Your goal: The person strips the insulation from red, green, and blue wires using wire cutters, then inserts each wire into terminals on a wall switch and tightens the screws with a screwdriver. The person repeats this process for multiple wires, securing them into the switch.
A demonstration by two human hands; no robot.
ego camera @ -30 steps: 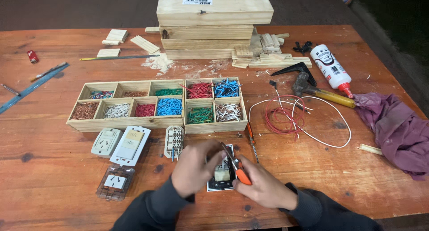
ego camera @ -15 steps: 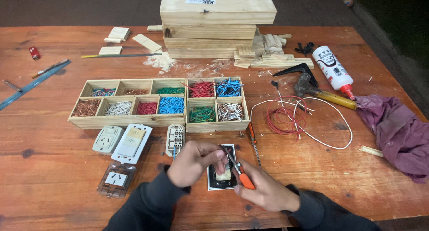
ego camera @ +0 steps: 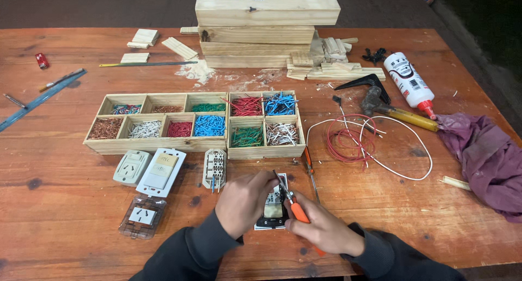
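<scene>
Far left of the wooden surface [ego camera: 65, 226]: a small red object [ego camera: 41, 60], a long blue ruler [ego camera: 41, 100] lying at a slant, and thin pale wood offcuts [ego camera: 142, 38] beyond it.

Left of centre: a shallow wooden tray [ego camera: 155, 123] with eight compartments, holding short wire pieces sorted by colour: copper, white, red, blue, green, mixed. Near it lie a grey-white socket [ego camera: 131, 167], a white rectangular switch plate [ego camera: 161, 171], a clear plastic socket cover [ego camera: 142, 217] and a small ribbed terminal block [ego camera: 214, 169].

Centre, near edge: left hand [ego camera: 243, 201], dark sleeve, fingers curled down, pressing on a small dark-framed switch module [ego camera: 273, 213] that lies flat on the surface. Right hand [ego camera: 325, 228] just beside it, fingers wrapped around orange-handled pliers [ego camera: 294, 206], metal tip pointing far-left over the module. Whether the tip touches the module I cannot tell.

Centre, farther off: a second wooden tray [ego camera: 265, 120] with four compartments of red, blue, green and white wire. Behind it, a stack of pale wooden boxes [ego camera: 266, 23] with sawdust alongside. An orange screwdriver [ego camera: 310, 169] lies just right of the hands.

Right: loose coils of red and white wire [ego camera: 353, 139], a hammer [ego camera: 391, 108] with a yellow handle, a white glue bottle [ego camera: 410, 82] with a red nozzle, and a crumpled purple cloth [ego camera: 484, 161] at the edge.
</scene>
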